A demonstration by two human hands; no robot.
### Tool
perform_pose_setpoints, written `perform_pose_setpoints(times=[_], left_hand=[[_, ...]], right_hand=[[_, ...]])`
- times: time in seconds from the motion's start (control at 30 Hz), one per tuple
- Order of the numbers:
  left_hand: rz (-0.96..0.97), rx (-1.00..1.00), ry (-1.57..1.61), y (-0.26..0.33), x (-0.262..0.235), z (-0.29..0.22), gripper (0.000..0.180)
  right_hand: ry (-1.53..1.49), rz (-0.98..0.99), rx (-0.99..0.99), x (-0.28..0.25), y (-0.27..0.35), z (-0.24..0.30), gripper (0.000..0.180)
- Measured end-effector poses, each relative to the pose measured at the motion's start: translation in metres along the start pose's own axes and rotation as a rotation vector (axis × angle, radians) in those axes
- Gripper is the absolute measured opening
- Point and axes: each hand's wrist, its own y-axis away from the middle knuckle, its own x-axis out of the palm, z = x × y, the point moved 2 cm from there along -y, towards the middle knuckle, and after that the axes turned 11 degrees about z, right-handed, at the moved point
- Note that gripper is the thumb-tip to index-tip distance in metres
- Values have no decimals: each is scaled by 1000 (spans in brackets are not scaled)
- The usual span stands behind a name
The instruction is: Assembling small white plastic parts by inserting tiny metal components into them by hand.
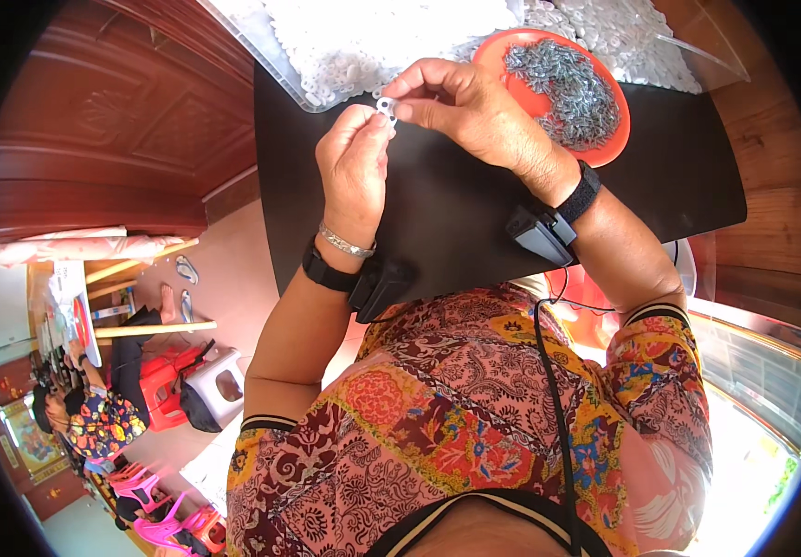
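Over the far part of the black table (pixel 456 195), both my hands meet at one small white plastic piece (pixel 385 106) with round holes. My left hand (pixel 354 167) pinches it from below between thumb and fingertips. From the right, the thumb and forefinger of my right hand (pixel 484 116) close on its upper side; whether a small pin is also between them, I cannot make out. Just beyond lies a heap of similar white pieces (pixel 354 42) in a clear tray (pixel 294 82). An orange plate (pixel 529 90) beside my right wrist holds many small metal pins (pixel 572 97).
More pale translucent pieces (pixel 628 42) lie at the back right. A black cable (pixel 551 371) runs down my front from the right wrist device (pixel 542 234). At the left, another person (pixel 103 418) sits at a table near red and grey stools (pixel 164 385).
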Motion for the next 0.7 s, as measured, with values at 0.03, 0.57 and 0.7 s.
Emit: perform_pose_setpoints(times=[0.03, 0.57, 0.7], left_hand=[[-3, 3, -3, 0, 0, 0, 19], [63, 45, 47, 0, -3, -6, 25], [111, 34, 29, -1, -7, -6, 26]], right_hand=[[-61, 4, -17, 3, 0, 0, 21], [-92, 49, 11, 8, 4, 7, 22], [-136, 92, 19, 8, 4, 7, 24]])
